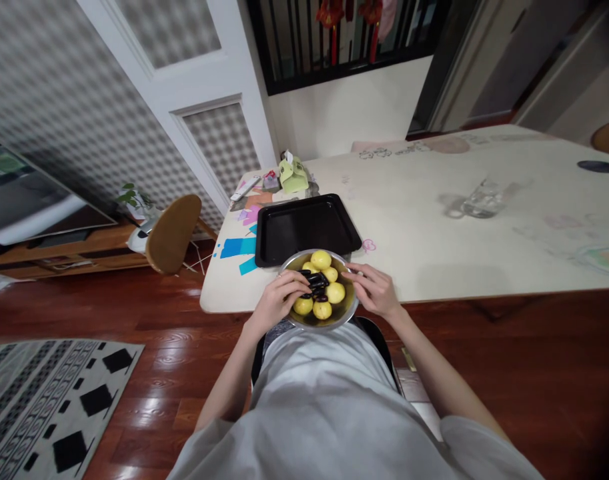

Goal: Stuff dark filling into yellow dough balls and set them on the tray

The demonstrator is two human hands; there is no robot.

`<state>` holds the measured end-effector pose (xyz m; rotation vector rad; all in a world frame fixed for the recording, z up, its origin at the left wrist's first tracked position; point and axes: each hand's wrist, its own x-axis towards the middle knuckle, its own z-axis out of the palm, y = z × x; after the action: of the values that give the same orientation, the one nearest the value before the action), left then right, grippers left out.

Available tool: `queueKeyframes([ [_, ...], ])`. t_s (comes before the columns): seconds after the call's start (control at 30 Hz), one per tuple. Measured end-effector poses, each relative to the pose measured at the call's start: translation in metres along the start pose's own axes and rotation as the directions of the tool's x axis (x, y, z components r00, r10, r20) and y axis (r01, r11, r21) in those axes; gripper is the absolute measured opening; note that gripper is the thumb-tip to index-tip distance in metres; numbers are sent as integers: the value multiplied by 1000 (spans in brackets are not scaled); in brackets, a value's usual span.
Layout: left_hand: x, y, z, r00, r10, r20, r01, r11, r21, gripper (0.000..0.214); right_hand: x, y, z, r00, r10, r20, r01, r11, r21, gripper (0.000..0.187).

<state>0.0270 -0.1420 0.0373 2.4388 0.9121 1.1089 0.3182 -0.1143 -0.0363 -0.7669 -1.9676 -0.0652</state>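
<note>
A metal bowl (351, 303) sits at the near edge of the pale table (434, 227), holding several yellow round fruits (335, 292) and a few dark oblong pieces (318, 280). My left hand (278, 300) rests on the bowl's left rim, its fingers curled over a dark piece among the fruit. On the bowl's right rim my right hand (377, 290) lies with fingers bent around the edge. Just behind the bowl is an empty black baking tray (304, 227).
Coloured paper scraps (237, 248), a remote (244, 189) and a green box (293, 175) lie at the table's far left corner. A glass (479, 200) stands mid-table. A wooden chair (174, 233) stands left of the table; a patterned rug (49, 400) covers the floor.
</note>
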Motion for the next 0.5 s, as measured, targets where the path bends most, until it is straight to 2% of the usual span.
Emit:
queueKeyframes([
  [0.13, 3, -3, 3, 999, 35, 26, -34, 999, -38, 16, 0, 1, 0, 1000, -5, 2, 5, 1000, -9, 30],
  [0.33, 0, -5, -1, 1000, 6, 1, -6, 999, -49, 17, 0, 0, 0, 1000, -14, -6, 14, 1000, -1, 31],
  [0.43, -2, -6, -4, 999, -2, -33, 1, 999, -37, 16, 0, 1, 0, 1000, -13, -4, 13, 1000, 3, 31],
  [0.5, -3, -7, -6, 995, -17, -97, 14, 999, -28, 14, -1, 1, 0, 1000, -6, 0, 6, 1000, 7, 31],
])
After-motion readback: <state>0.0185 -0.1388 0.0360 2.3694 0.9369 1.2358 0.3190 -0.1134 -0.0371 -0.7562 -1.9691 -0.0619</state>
